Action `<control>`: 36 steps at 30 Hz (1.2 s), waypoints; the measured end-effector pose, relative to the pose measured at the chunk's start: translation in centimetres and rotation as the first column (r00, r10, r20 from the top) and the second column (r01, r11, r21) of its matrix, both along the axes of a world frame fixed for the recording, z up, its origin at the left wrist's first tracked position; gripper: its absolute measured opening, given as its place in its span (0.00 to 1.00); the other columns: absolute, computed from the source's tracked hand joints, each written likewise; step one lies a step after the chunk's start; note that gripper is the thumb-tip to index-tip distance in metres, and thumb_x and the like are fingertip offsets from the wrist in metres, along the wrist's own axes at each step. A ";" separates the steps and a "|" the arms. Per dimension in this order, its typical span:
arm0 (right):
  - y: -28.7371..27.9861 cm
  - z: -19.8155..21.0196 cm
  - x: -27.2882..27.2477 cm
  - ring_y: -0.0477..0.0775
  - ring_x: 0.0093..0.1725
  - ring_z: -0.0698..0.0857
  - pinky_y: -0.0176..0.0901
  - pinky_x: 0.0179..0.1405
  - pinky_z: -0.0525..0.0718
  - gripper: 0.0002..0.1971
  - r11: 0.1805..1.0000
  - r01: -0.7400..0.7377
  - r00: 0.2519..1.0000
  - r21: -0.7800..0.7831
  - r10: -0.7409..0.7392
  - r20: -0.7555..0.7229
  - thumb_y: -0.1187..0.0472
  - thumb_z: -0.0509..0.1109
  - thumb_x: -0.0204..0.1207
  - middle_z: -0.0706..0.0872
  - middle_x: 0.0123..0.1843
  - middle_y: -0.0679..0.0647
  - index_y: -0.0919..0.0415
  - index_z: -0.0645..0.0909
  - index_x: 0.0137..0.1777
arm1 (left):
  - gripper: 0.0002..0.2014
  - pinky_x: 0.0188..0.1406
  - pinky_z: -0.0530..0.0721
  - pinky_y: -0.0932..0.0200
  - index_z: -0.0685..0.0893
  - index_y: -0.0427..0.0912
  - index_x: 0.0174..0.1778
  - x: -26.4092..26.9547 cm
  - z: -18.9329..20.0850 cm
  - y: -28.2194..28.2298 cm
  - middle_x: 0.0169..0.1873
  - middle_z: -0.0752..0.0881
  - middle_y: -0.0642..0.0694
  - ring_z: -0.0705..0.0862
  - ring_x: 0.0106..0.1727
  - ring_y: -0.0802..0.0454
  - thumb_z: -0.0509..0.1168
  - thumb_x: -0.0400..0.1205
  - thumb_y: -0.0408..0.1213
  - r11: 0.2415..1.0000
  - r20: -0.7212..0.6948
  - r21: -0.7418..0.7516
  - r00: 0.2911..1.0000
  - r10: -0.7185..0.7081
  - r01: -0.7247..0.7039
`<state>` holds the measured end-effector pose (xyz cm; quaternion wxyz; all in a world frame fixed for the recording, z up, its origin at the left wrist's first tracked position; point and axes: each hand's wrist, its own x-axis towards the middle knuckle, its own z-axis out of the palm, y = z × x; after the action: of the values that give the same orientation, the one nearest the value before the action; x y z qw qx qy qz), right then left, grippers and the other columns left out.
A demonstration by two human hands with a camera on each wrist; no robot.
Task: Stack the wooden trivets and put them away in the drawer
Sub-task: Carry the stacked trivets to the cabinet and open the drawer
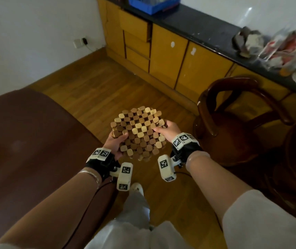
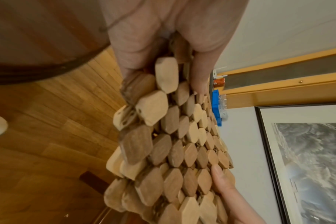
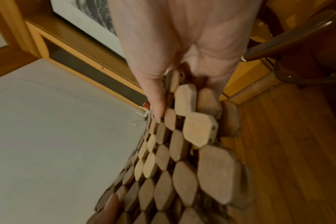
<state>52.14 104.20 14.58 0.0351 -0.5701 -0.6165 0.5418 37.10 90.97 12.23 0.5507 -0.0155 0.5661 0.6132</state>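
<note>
While the stacked trivets [image 1: 138, 134] are gripped at opposite edges by the left hand [image 1: 115, 145] and right hand [image 1: 168, 131], carried short of the drawer [image 1: 134, 25], the half-open drawer must next be reached

No words, brand names or numbers can be read anywhere. The only signs are black-and-white square coded markers on the white blocks strapped at the left wrist [image 1: 102, 153] and the right wrist [image 1: 182, 139], and on the white camera housings [image 1: 124, 176] below them.
</note>
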 end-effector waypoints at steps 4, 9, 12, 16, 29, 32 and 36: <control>6.5 0.3 -1.6 0.60 0.72 0.79 0.56 0.71 0.78 0.31 1.000 -0.001 1.000 0.018 0.001 0.004 0.53 0.73 0.74 0.79 0.74 0.57 0.59 0.71 0.76 | 0.32 0.52 0.78 0.30 0.64 0.51 0.78 -2.4 0.3 7.2 0.73 0.74 0.36 0.73 0.72 0.31 0.64 0.80 0.25 0.999 -0.021 -0.018 0.999 -0.028 0.028; 15.4 1.4 -5.0 0.60 0.75 0.76 0.56 0.73 0.76 0.33 0.999 0.006 0.999 0.051 -0.007 0.034 0.52 0.73 0.74 0.77 0.76 0.57 0.60 0.69 0.78 | 0.34 0.50 0.77 0.32 0.63 0.54 0.79 -6.0 0.9 17.0 0.75 0.71 0.34 0.71 0.74 0.30 0.64 0.79 0.24 0.997 -0.032 0.000 0.997 -0.076 0.076; 20.1 1.8 -7.1 0.60 0.76 0.75 0.54 0.73 0.74 0.34 0.996 0.032 0.999 0.081 -0.035 0.030 0.52 0.73 0.74 0.75 0.77 0.58 0.61 0.67 0.79 | 0.34 0.50 0.76 0.31 0.62 0.53 0.79 -8.3 1.7 22.1 0.75 0.71 0.34 0.70 0.74 0.29 0.63 0.80 0.23 0.995 -0.022 0.024 0.995 -0.094 0.094; 25.8 2.1 -10.2 0.61 0.79 0.71 0.53 0.74 0.70 0.37 0.996 0.042 0.998 0.078 -0.045 0.040 0.52 0.72 0.75 0.70 0.80 0.59 0.61 0.64 0.81 | 0.31 0.46 0.81 0.37 0.64 0.49 0.78 -11.4 1.6 27.7 0.73 0.74 0.35 0.75 0.71 0.31 0.63 0.80 0.25 0.993 -0.052 0.023 0.992 -0.117 0.119; 48.3 0.4 -24.2 0.62 0.81 0.67 0.56 0.78 0.68 0.40 0.989 -0.117 0.991 0.085 0.112 0.067 0.49 0.71 0.75 0.66 0.83 0.60 0.64 0.59 0.83 | 0.27 0.44 0.85 0.39 0.69 0.45 0.76 -25.0 -1.0 48.6 0.70 0.78 0.35 0.79 0.67 0.33 0.64 0.80 0.29 0.999 -0.047 0.007 0.998 -0.040 0.040; 54.1 0.3 -28.2 0.63 0.80 0.69 0.58 0.78 0.69 0.40 0.988 -0.137 0.989 0.075 0.132 0.063 0.48 0.72 0.74 0.68 0.82 0.60 0.63 0.61 0.82 | 0.28 0.57 0.80 0.31 0.68 0.46 0.76 -28.3 -0.5 53.6 0.72 0.77 0.34 0.77 0.70 0.32 0.66 0.79 0.29 1.000 -0.063 -0.006 0.998 0.018 -0.018; 60.2 -0.4 -33.7 0.63 0.75 0.76 0.58 0.73 0.75 0.35 0.986 -0.159 0.986 0.057 0.155 0.066 0.51 0.73 0.73 0.76 0.77 0.59 0.62 0.69 0.77 | 0.29 0.63 0.75 0.27 0.68 0.47 0.76 -32.4 0.2 58.6 0.71 0.77 0.35 0.76 0.71 0.31 0.65 0.79 0.28 0.998 -0.051 -0.031 0.997 0.058 -0.060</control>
<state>18.47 164.36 14.16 -0.0091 -0.5349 -0.6769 0.5056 4.71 149.58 12.41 0.5176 -0.0258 0.5891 0.6200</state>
